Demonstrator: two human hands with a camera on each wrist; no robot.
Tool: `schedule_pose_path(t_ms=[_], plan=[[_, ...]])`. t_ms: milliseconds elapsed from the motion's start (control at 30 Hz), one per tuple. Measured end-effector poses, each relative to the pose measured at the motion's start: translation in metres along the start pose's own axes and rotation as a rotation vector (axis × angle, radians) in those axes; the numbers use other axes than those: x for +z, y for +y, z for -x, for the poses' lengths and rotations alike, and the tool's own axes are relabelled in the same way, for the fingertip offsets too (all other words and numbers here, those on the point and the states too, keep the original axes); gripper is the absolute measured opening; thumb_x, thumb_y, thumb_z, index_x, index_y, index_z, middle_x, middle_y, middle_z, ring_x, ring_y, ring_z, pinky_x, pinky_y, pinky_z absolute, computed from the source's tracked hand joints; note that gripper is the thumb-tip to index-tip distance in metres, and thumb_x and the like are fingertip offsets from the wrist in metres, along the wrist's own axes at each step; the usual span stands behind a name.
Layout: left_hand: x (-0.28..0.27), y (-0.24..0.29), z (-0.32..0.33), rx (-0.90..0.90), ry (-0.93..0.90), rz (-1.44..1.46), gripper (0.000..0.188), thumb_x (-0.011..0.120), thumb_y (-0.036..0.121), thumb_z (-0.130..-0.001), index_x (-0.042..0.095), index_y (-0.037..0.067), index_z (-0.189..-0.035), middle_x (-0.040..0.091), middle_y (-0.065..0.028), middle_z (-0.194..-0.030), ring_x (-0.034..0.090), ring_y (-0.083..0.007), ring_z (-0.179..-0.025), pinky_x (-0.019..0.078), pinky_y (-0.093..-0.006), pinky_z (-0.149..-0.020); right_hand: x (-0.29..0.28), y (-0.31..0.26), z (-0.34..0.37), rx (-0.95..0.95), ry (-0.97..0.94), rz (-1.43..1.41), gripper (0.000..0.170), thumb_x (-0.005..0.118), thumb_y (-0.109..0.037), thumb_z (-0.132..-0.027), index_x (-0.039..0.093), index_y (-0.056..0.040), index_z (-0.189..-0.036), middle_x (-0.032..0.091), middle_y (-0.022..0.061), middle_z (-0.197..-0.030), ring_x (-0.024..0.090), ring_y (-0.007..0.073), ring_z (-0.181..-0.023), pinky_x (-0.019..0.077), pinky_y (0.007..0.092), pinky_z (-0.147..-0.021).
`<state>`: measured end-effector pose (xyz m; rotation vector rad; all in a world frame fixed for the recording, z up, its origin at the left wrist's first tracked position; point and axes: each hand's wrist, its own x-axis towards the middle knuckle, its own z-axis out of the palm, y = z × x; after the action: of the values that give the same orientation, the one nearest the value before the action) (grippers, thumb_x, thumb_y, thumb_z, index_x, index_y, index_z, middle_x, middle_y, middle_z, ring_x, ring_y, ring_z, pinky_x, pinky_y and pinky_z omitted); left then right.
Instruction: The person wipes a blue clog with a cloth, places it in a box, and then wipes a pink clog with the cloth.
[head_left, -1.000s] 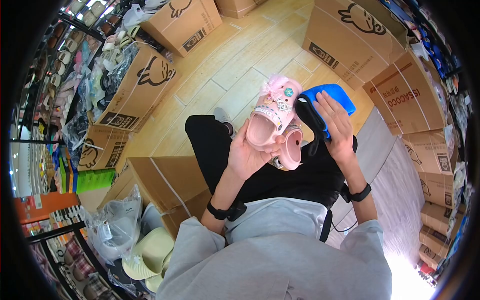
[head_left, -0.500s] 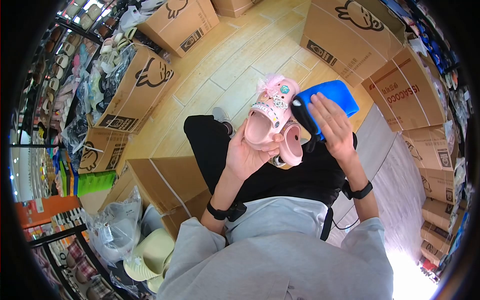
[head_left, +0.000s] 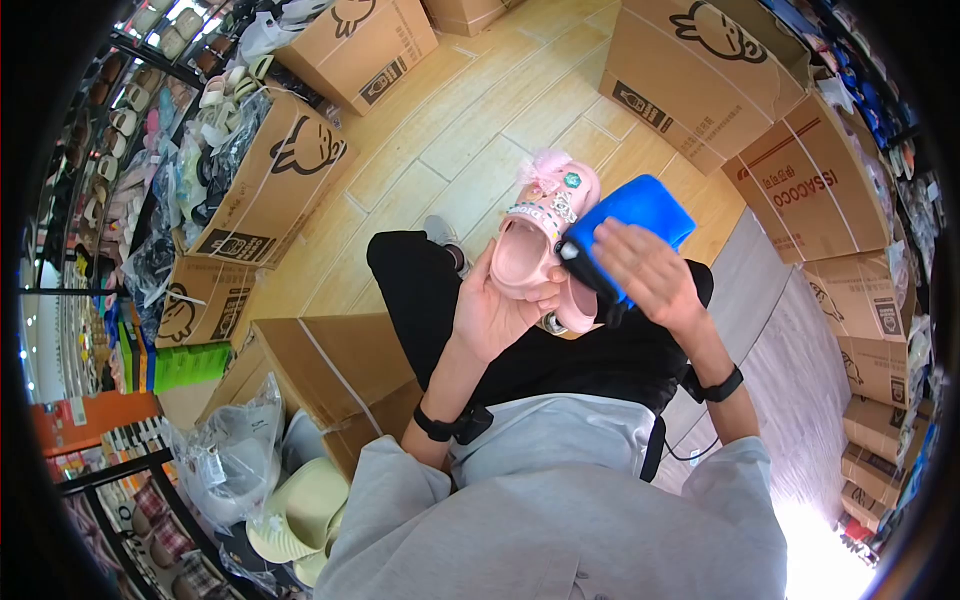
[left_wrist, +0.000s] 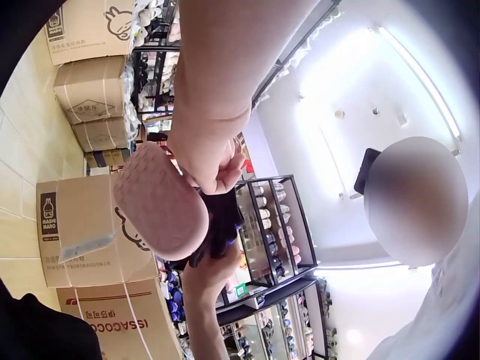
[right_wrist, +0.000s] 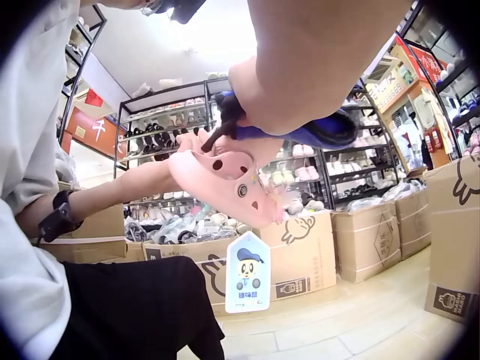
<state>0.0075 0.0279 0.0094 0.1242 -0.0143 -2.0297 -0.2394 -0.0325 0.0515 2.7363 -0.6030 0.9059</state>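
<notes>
Two pink clogs, the front one (head_left: 522, 258) decorated with charms and a tulle bow, are in the left hand (head_left: 492, 312), its fingers and thumb round the heel end. Against their right side lies a blue and black soft item (head_left: 645, 215); the right hand (head_left: 650, 275) lies flat over it with straight fingers. In the left wrist view a clog's textured pink sole (left_wrist: 161, 202) faces the camera below the left hand (left_wrist: 206, 154). The right wrist view shows a pink clog (right_wrist: 225, 184) beside the blue item (right_wrist: 322, 131), and a cartoon tag (right_wrist: 248, 271) hanging beneath.
Cardboard boxes (head_left: 700, 80) stand around the tiled floor (head_left: 480, 130). An open box (head_left: 335, 360) is near the left knee, with pale green slippers (head_left: 300, 510) and a plastic bag (head_left: 235, 450) beside it. Shoe racks (right_wrist: 161, 124) line the walls.
The right hand and the blue item have moved left and down, now overlapping the rear clog. The right hand has tilted further to the left. The left hand has barely moved.
</notes>
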Motion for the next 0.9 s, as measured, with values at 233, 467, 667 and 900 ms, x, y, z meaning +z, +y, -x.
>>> schedule_pose_path(t_ms=[233, 467, 667, 900], plan=[[0.004, 0.003, 0.002, -0.062, -0.018, -0.025, 0.051, 0.030, 0.043, -0.111, 0.046, 0.006, -0.143, 0.056, -0.0196, -0.118, 0.051, -0.0192, -0.086, 0.0431, -0.0363, -0.078, 0.008, 0.010, 0.007, 0.181, 0.017, 0.008, 0.044, 0.059, -0.006, -0.088, 0.064, 0.0017, -0.131, 0.064, 0.0166, -0.138, 0.061, 0.0308, -0.131, 0.0502, 0.0424, -0.107], [0.003, 0.002, -0.001, -0.088, -0.054, 0.069, 0.051, 0.030, 0.042, -0.111, 0.045, 0.005, -0.143, 0.054, -0.0222, -0.114, 0.048, -0.0163, -0.079, 0.0416, -0.0342, -0.078, 0.006, 0.019, 0.005, 0.181, 0.043, -0.033, 0.043, 0.061, -0.003, -0.087, 0.064, 0.0037, -0.130, 0.065, 0.0165, -0.137, 0.062, 0.0321, -0.129, 0.0514, 0.0439, -0.106], [-0.002, 0.002, 0.001, -0.097, -0.017, 0.042, 0.055, 0.030, 0.046, -0.110, 0.042, 0.005, -0.145, 0.054, -0.0241, -0.115, 0.047, -0.0174, -0.080, 0.0424, -0.0348, -0.082, 0.006, 0.003, 0.008, 0.024, 0.038, -0.020, 0.041, 0.061, -0.003, -0.087, 0.066, 0.0018, -0.127, 0.067, 0.0155, -0.133, 0.064, 0.0304, -0.127, 0.0523, 0.0414, -0.105], [0.010, 0.002, 0.001, -0.070, 0.018, -0.005, 0.055, 0.030, 0.045, -0.111, 0.044, 0.003, -0.143, 0.054, -0.0219, -0.111, 0.046, -0.0142, -0.075, 0.0418, -0.0337, -0.080, 0.013, 0.020, 0.014, 0.332, 0.090, -0.097, 0.057, 0.066, 0.004, -0.075, 0.062, 0.0040, -0.132, 0.062, 0.0192, -0.140, 0.060, 0.0371, -0.130, 0.0484, 0.0471, -0.108]])
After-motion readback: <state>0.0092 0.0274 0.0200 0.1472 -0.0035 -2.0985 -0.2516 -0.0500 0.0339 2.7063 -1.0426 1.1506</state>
